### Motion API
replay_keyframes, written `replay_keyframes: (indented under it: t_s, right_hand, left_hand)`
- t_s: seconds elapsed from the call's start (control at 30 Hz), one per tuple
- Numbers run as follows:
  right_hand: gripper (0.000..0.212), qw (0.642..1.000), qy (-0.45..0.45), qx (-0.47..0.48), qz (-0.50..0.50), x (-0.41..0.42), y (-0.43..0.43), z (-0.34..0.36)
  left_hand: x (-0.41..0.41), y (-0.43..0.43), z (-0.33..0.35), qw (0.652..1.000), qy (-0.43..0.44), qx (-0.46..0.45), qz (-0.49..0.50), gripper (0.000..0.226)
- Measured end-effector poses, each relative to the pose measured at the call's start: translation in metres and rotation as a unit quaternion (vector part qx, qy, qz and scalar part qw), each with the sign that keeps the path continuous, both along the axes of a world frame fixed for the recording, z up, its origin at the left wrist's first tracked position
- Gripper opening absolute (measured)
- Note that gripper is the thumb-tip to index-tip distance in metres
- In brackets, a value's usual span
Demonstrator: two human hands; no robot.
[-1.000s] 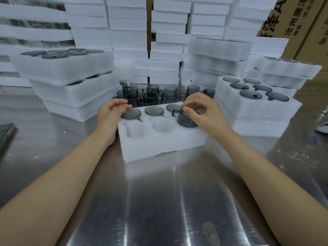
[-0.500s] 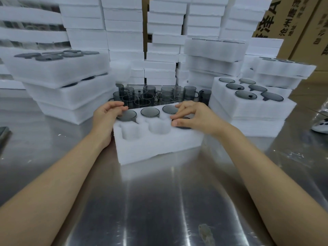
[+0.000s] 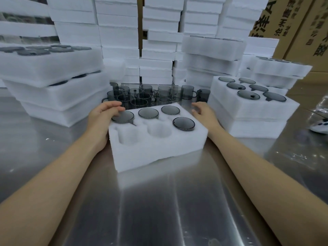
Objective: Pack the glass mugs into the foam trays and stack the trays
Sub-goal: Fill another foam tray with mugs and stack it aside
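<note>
A white foam tray point(image 3: 156, 150) lies on the steel table in front of me. Smoky grey glass mugs fill its back row and the front right pocket point(image 3: 183, 123); the front left and front middle pockets are hollow. My left hand point(image 3: 104, 115) rests on the tray's back left corner, fingers over the rim of the back left mug point(image 3: 122, 117). My right hand point(image 3: 204, 111) hovers with relaxed fingers just past the tray's right end and holds nothing. Several loose grey mugs point(image 3: 142, 96) stand behind the tray.
A stack of filled trays point(image 3: 252, 110) stands at the right, another point(image 3: 53, 89) at the left. Tall piles of white foam blocks point(image 3: 159, 41) line the back, with cardboard boxes point(image 3: 301, 23) at the far right. A small white object point(image 3: 321, 127) lies at the right edge.
My right hand pushed a mug down into the front right pocket, let go and moved off to the right of the tray. My left hand stayed at the back left corner.
</note>
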State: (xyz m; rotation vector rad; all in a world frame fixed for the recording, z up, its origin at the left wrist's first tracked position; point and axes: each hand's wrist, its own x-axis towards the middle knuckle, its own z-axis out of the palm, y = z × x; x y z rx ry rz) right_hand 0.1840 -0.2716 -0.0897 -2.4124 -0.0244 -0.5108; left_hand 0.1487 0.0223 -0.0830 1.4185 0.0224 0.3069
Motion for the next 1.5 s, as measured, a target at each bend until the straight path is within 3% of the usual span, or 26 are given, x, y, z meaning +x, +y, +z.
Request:
replay_keyframes:
  t_s: [0.13,0.2,0.43,0.57,0.7,0.87,0.97,1.1,1.27,1.5]
  right_hand:
    - [0.044,0.987,0.018,-0.15,-0.054,0.023,0.0,0.0]
    - [0.041,0.982,0.017,-0.175,-0.072,0.031,0.002,-0.001]
    - [0.053,0.967,0.049,-0.201,-0.148,0.068,-0.008,-0.001]
    - [0.053,0.966,0.018,-0.199,-0.163,0.074,-0.009,-0.002]
    - [0.046,0.968,-0.009,-0.193,-0.161,0.072,-0.009,-0.003]
    - [0.013,0.965,-0.057,-0.226,-0.12,0.055,-0.011,-0.006]
    - [0.02,0.966,-0.102,-0.215,-0.102,0.035,-0.007,-0.006]
    - [0.013,0.972,-0.193,-0.124,-0.057,0.0,-0.004,-0.01]
    - [0.01,0.968,-0.245,0.059,-0.017,-0.032,-0.005,-0.011]
    - [0.004,0.952,-0.154,0.257,0.071,-0.05,0.003,0.015]
  left_hand:
    - [0.006,0.0,-0.001,1.0,0.001,0.006,-0.01,0.03]
    - [0.006,0.0,0.0,1.0,-0.005,0.005,-0.017,0.03]
    - [0.015,-0.002,-0.002,1.0,-0.007,0.002,-0.017,0.031]
    - [0.017,-0.003,-0.003,1.0,-0.013,0.001,-0.019,0.029]
    - [0.017,-0.004,-0.001,1.0,-0.021,0.005,-0.018,0.028]
    - [0.016,-0.003,-0.001,1.0,-0.017,0.005,-0.024,0.029]
    - [0.013,-0.003,0.0,1.0,-0.016,0.011,-0.02,0.027]
    - [0.007,-0.005,0.001,1.0,-0.002,-0.014,-0.011,0.026]
    - [-0.003,-0.007,0.002,0.999,0.009,-0.034,0.012,0.022]
    - [-0.009,-0.008,0.002,1.0,0.004,-0.021,0.023,0.026]
